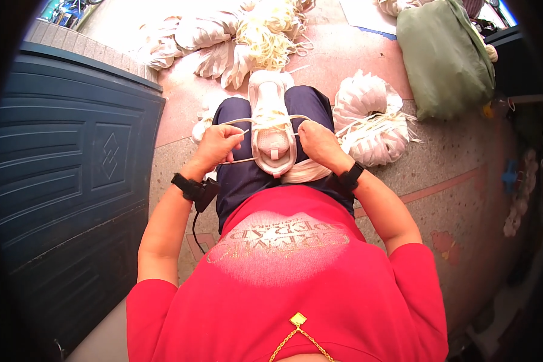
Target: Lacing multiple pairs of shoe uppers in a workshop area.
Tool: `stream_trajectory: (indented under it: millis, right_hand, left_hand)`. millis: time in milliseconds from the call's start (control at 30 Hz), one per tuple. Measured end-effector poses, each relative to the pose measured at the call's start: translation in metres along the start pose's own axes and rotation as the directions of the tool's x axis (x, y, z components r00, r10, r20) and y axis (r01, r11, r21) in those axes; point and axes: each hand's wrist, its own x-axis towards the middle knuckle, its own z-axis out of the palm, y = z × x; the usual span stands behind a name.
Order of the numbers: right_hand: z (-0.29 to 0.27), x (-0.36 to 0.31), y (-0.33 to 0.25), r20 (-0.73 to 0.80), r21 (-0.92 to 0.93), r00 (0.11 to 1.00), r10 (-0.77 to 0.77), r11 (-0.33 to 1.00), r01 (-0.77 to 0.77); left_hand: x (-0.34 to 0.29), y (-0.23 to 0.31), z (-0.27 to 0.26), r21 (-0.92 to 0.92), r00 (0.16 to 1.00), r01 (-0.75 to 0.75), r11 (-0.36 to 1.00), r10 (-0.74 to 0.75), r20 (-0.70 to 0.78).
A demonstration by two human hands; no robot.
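A whitish shoe upper point(274, 145) rests lengthwise on my lap between my thighs, its heel opening towards me. Pale shoelace point(242, 161) crosses its middle and loops out on both sides. To the left of the upper, my left hand point(219, 145) is closed, thumb and forefinger pinching a lace end. My right hand point(320, 143), at the other side and close to the upper's edge, is also closed, with a lace running into its fingers. Those fingertips are partly hidden. Both wrists wear black bands.
A tied bundle of white uppers point(368, 120) lies on the floor by my right knee. Ahead are more uppers point(208, 36) and a heap of pale yellow laces point(265, 39). A green sack point(443, 60) stands at the far right. A dark blue panelled door point(81, 145) fills the left.
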Motion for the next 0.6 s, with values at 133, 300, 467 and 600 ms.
stream_trajectory:
  millis: [133, 300, 467, 600]
  right_hand:
    - [0.004, 0.004, -0.001, 0.073, -0.104, 0.997, -0.006, 0.995, 0.014]
    - [-0.001, 0.009, -0.019, 0.182, -0.230, 0.967, -0.176, 0.949, 0.216]
    - [0.009, 0.007, -0.011, 0.201, -0.517, 0.840, -0.505, 0.673, 0.529]
    - [0.010, 0.010, -0.006, 0.177, -0.385, 0.860, -0.478, 0.771, 0.508]
  left_hand:
    - [-0.003, 0.000, 0.005, 0.080, 1.000, 0.004, 0.997, -0.003, -0.017]
    - [-0.001, -0.010, 0.017, 0.281, 0.988, -0.129, 0.951, 0.147, -0.045]
    - [0.003, -0.016, 0.025, 0.432, 0.942, -0.280, 0.857, 0.332, -0.047]
    - [0.014, -0.028, 0.025, 0.649, 0.774, -0.469, 0.599, 0.632, -0.025]
